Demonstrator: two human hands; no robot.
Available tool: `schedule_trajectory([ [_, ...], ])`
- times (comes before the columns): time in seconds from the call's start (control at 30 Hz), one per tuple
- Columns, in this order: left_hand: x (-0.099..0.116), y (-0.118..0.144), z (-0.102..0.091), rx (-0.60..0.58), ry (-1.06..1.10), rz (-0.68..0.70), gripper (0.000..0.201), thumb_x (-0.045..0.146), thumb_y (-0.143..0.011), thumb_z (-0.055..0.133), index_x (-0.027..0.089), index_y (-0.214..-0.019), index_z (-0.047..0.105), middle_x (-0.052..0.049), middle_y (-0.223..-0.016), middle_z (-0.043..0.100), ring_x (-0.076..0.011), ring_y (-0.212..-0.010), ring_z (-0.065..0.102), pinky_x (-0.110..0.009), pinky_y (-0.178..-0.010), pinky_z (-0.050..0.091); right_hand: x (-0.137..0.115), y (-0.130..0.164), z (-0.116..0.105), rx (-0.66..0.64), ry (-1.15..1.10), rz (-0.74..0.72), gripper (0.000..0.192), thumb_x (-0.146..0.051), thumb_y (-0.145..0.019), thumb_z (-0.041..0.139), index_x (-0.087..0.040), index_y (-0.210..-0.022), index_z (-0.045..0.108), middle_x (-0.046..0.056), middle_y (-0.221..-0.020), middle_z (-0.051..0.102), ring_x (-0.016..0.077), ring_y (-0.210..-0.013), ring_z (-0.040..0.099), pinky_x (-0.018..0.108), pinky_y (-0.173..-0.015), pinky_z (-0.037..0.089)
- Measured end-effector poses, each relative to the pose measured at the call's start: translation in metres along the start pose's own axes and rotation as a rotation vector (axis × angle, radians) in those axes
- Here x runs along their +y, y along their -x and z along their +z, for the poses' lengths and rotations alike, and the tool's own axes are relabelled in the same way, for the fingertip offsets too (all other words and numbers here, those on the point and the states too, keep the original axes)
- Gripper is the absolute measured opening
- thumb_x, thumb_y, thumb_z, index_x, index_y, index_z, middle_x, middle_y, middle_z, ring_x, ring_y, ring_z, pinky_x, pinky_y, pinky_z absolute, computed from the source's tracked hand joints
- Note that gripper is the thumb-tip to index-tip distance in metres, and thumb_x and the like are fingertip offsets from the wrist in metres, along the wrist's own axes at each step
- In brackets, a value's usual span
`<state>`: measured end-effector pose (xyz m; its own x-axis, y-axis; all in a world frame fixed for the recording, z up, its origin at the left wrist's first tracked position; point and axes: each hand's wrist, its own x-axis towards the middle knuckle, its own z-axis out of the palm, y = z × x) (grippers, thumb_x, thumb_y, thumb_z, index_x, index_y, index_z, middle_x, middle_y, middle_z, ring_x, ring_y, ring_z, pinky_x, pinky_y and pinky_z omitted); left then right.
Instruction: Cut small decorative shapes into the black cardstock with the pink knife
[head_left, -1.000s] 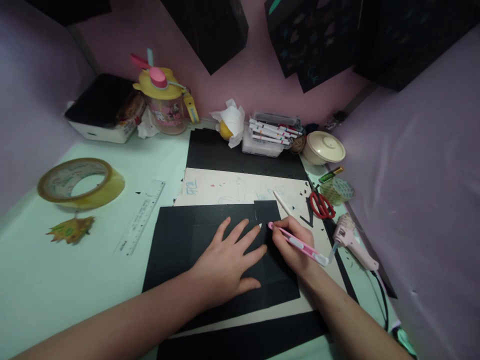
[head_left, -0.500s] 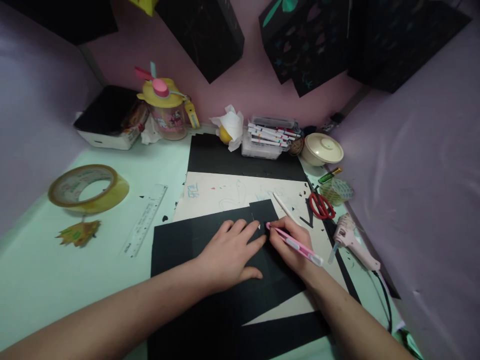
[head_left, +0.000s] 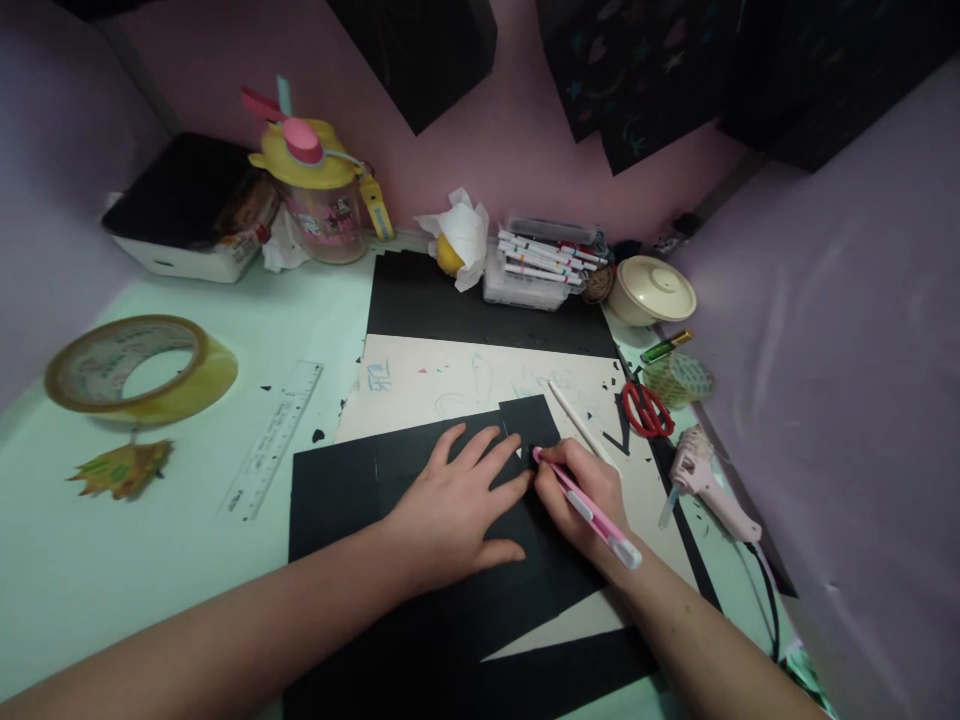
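In the head view, the card (head_left: 337, 510) has been turned anticlockwise on the white sheet (head_left: 394, 420), seemingly giving the cutter (head_left: 591, 514) a fresh angle. The cutter is pinched in the right hand (head_left: 600, 482), and the card is steadied under the spread left hand (head_left: 455, 507)

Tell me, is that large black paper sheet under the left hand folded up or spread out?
Spread out: the black paper sheet lies flat under the bare left hand, with no flap seen standing up.
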<state>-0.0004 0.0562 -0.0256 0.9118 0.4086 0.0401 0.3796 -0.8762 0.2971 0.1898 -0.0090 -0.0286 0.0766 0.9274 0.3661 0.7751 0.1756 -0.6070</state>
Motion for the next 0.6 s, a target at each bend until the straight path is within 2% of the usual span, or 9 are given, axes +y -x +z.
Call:
schedule_trajectory([
  [0.23,0.0009,-0.0003,0.0007,0.009,0.0,-0.005,0.065,0.067,-0.088,0.046,0.025,-0.137,0.046,-0.012,-0.153,0.032,-0.0363,-0.139,0.027,-0.058,-0.111,0.013,0.0005,-0.0005,0.0002,0.006,0.018,-0.036,0.011,-0.012,-0.084,0.054,-0.02,-0.077,0.052,-0.004,-0.061,0.05,0.0088,-0.049,0.045,0.022,-0.051,0.037],
  [0.6,0.0013,-0.0004,-0.0006,-0.007,0.013,-0.015,0.065,0.067,-0.088,0.046,0.027,-0.139,0.043,-0.012,-0.153,0.031,-0.0361,-0.14,0.027,-0.058,-0.111,0.013,0.0019,0.0042,-0.0005,0.003,-0.032,0.001,0.011,-0.012,-0.083,0.055,-0.02,-0.076,0.053,-0.004,-0.062,0.052,0.0087,-0.05,0.045,0.022,-0.051,0.038],
])
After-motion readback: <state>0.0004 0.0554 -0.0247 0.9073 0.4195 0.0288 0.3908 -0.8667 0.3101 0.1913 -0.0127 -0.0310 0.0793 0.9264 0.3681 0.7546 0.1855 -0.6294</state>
